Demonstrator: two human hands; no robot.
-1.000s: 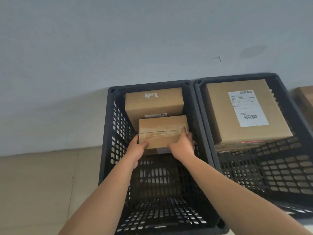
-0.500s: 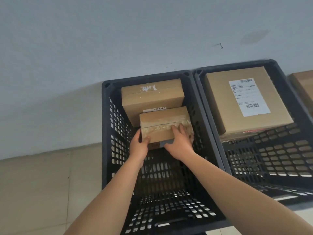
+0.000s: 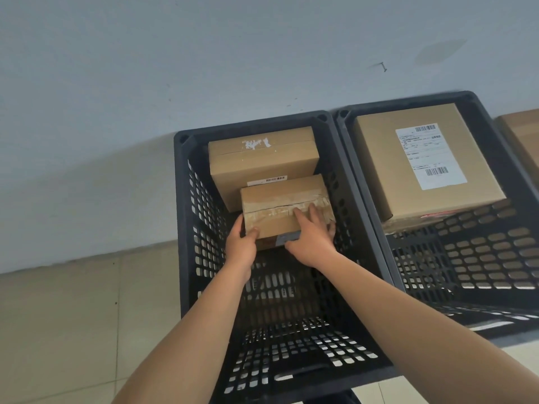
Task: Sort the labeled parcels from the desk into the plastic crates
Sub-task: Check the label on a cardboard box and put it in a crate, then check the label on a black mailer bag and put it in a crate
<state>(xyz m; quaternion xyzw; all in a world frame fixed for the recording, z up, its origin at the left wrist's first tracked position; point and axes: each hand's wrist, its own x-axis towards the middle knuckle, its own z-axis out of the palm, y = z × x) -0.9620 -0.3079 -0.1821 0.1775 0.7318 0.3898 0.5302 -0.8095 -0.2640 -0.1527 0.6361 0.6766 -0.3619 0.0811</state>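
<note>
1. Two black perforated plastic crates stand side by side on the tiled floor [image 3: 73, 330] against a pale wall [image 3: 204, 53], their rims touching.
2. The left crate [image 3: 186, 228] holds two cardboard parcels at its far end, next to the wall.
3. The rear parcel [image 3: 262, 161] sits against the crate's far wall; torn white label remnants mark its top, and a barcode strip shows at its near edge.
4. The small taped parcel [image 3: 280, 199] lies just in front of the rear parcel, touching it and overlapping its near edge. Wrinkled clear tape runs across its top, and a grey patch shows on its near face.
5. The left hand [image 3: 240, 249] grips the small taped parcel at its near left corner, thumb curled onto the top and fingers wrapped down the left side.
6. The right hand [image 3: 312, 237] lies on the parcel's near right part, fingers spread fairly straight over the taped top and reaching round the right edge; it presses rather than pinches.
7. Both bare forearms reach in over the near rim of the left crate, whose near half shows bare slotted floor.
8. The right crate [image 3: 495, 258] holds a large cardboard box [image 3: 379, 170] at its far end, with a white shipping label [image 3: 428, 156] carrying barcodes on top. It rests on something with a red strip, mostly hidden.
9. Another brown box [image 3: 525, 132] is cut off at the right edge of the view, beyond the right crate.
</note>
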